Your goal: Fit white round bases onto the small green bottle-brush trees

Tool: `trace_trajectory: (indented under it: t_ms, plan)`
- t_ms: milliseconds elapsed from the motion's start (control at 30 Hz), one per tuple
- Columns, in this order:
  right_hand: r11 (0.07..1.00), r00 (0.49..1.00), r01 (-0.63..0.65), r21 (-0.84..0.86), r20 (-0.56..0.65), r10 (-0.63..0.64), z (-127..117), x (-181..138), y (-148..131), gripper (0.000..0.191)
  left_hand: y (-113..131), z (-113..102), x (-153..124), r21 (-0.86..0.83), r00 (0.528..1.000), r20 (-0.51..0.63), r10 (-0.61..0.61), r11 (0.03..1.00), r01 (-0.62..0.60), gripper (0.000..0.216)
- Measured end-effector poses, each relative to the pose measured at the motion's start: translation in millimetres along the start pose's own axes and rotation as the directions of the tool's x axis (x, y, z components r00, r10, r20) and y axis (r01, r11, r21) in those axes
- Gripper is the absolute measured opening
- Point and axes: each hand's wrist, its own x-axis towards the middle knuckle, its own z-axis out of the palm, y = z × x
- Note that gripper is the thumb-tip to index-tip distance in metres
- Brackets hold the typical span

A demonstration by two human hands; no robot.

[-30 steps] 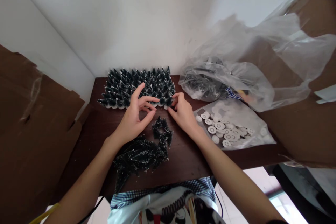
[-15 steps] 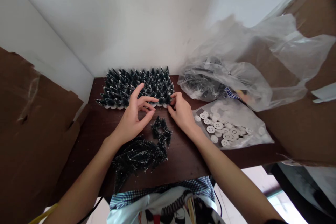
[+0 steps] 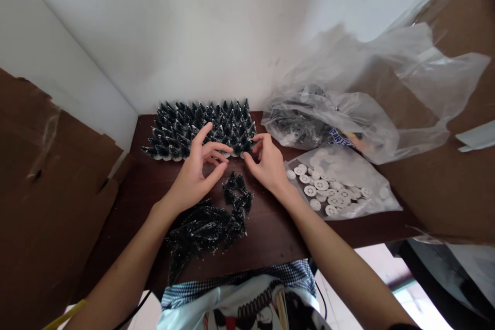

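Against the wall (image 3: 232,36), at the back of the dark tabletop (image 3: 270,237): a tree block (image 3: 201,118) of small frosted bottle-brush trees, set in close rows, most of them upright.
Long axis of block: run left to right, parallel to the wall, across the far side of both hands; white bases (image 3: 166,158) are shown along its front edge.
Front right corner of block: nearest to the right hand (image 3: 266,162), by which it is approached from the right and front; thumb and forefinger are placed about the corner tree; whether it is gripped cannot be told.
Front middle of block: overlapped in view by the left hand (image 3: 198,170); fingers are spread, nothing is seen held, and contact cannot be told.
Hands: held apart from each other.
Loose trees (image 3: 204,227): heaped on their sides between the forearms, nearer the body than the block.
White discs (image 3: 320,184): contained in a flat clear bag (image 3: 381,203), right of the right hand.
Writing: blue lettering (image 3: 339,137), creased and partly hidden, on the larger plastic bag (image 3: 394,129) behind; not legible. No brand can be read.
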Motion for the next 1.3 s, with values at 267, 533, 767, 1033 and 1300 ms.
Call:
trace_trajectory:
  t_ms: [267, 533, 767, 1033, 1300]
  plan:
    - [0.998, 0.998, 0.064, -0.003, 0.008, -0.064, -0.5, -0.2, -0.1, 0.015, 0.3, 0.5, -0.2, -0.002, 1.0, 0.004, -0.02, 1.0, 0.02, 0.076]
    - [0.997, 0.998, 0.068, 0.048, -0.018, -0.067, -1.3, 0.0, -0.6, 0.018, 2.0, -9.9, 1.0, 0.069, 0.992, 0.083, -0.092, 0.994, 0.087, 0.048]
    - [0.908, 0.936, 0.349, 0.231, -0.125, -0.328, -17.4, -5.2, -18.4, 0.009, 6.8, -16.7, 4.4, 0.182, 0.969, 0.146, -0.197, 0.969, 0.17, 0.03]
    - [0.781, 0.765, 0.579, 0.233, 0.176, -0.62, -31.2, -39.1, -59.7, 0.014, -1.9, -12.7, 5.5, 0.22, 0.964, 0.16, -0.211, 0.96, 0.173, 0.028]
    - [0.755, 0.63, 0.653, 0.065, 0.507, -0.589, 0.9, -87.7, -85.4, 0.064, -13.8, -3.8, 3.9, 0.259, 0.947, 0.177, -0.267, 0.941, 0.217, 0.028]
